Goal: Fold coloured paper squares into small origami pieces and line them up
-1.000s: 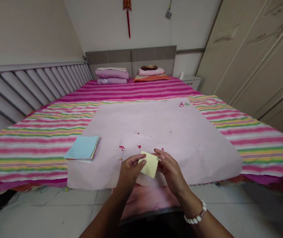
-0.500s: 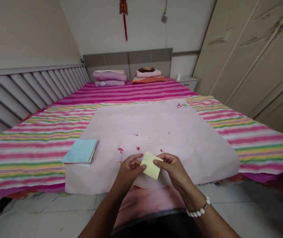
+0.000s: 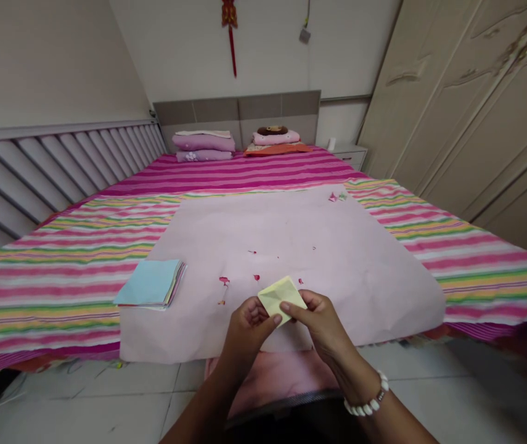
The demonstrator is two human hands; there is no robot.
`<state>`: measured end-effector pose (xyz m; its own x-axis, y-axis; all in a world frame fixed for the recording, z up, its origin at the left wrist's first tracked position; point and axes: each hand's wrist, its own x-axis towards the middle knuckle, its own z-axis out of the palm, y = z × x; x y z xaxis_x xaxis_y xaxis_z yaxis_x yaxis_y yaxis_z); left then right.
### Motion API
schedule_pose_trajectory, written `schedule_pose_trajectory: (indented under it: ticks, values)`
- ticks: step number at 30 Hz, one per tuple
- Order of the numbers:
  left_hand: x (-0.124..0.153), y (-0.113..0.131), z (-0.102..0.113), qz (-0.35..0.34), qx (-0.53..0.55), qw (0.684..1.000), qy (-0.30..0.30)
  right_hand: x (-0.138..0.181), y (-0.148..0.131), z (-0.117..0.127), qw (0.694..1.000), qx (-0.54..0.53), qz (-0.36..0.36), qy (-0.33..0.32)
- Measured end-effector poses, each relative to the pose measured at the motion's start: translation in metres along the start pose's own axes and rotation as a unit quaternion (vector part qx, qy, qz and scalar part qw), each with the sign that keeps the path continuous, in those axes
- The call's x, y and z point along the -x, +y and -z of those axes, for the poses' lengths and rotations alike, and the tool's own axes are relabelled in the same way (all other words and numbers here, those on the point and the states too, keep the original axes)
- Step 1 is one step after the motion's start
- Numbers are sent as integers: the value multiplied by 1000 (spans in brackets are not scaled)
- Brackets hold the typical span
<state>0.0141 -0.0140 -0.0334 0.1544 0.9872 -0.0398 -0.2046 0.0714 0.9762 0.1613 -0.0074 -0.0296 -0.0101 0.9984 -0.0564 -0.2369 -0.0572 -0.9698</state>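
Note:
Both my hands hold a small pale yellow folded paper (image 3: 280, 293) just above the near edge of a large pink sheet (image 3: 337, 265) spread on the bed. My left hand (image 3: 247, 327) pinches its lower left corner. My right hand (image 3: 321, 320), with a white bead bracelet on the wrist, pinches its lower right side. The paper is tilted like a diamond with a crease across it.
A stack of coloured paper squares (image 3: 151, 283), light blue on top, lies left on the sheet's corner. Small red paper scraps (image 3: 224, 280) dot the sheet. Two tiny folded pieces (image 3: 337, 197) sit at its far right. Folded bedding (image 3: 204, 145) rests by the headboard; a wardrobe (image 3: 476, 105) stands right.
The yellow paper has been turned from a flat rectangle to a diamond-like tilt and raised slightly. Both hands have shifted their pinch to its lower edges.

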Motion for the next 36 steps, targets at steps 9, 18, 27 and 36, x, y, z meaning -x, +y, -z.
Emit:
schedule_pose_trajectory:
  ticks: [9,18,27,36]
  values:
    - [-4,15,15,-111,-76,991,-2,1,-1,6,997,57,12,-43]
    - [-3,20,16,-146,-149,976,-57,3,-5,2,998,38,10,-57]
    - [-2,25,11,-81,-101,991,-35,3,-3,1,996,59,19,-62]
    - [-5,22,15,-158,-132,978,-43,4,-5,0,996,58,18,-57]
